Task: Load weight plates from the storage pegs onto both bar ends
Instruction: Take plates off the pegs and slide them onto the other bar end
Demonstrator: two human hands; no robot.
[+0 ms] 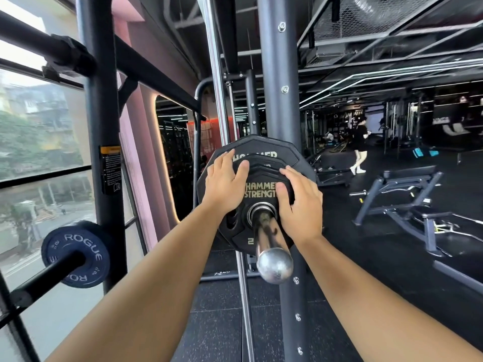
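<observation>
Front plate (261,189): black, many-sided rim, gold lettering "HAMMER STRENGTH" across the face, a pale "2" low on the face, oval grip slots at lower left; seated on the bar sleeve (269,237), hub ring around the chrome; sleeve points toward the camera and ends in a rounded chrome tip.

Behind it, same sleeve: larger plate (285,147), black, faceted edge, pale "HAMMER" partly covered; a further rim shows between the two, count of plates uncertain.

Left hand (224,184): palm flat on the upper left of the stack, fingers nearly straight and spread, thumb lying on the front plate's top edge; pressing, nothing clasped.

Right hand (300,202): fingers bent over the front plate's right rim, thumb on the gold lettering; gripping that plate.

Both forearms bare, reaching in from the bottom corners.

Surroundings: dark rack upright (277,74) with bolts directly behind the plates; chrome guide rod just left of it; second upright (102,100) at left with a warning label; low left, a blue plate (75,254) marked "ROGUE" on a black storage peg (47,279); window (39,126) beyond; at right a dark bench (407,194) on black rubber floor (222,322); a person in black (359,142) far back.
</observation>
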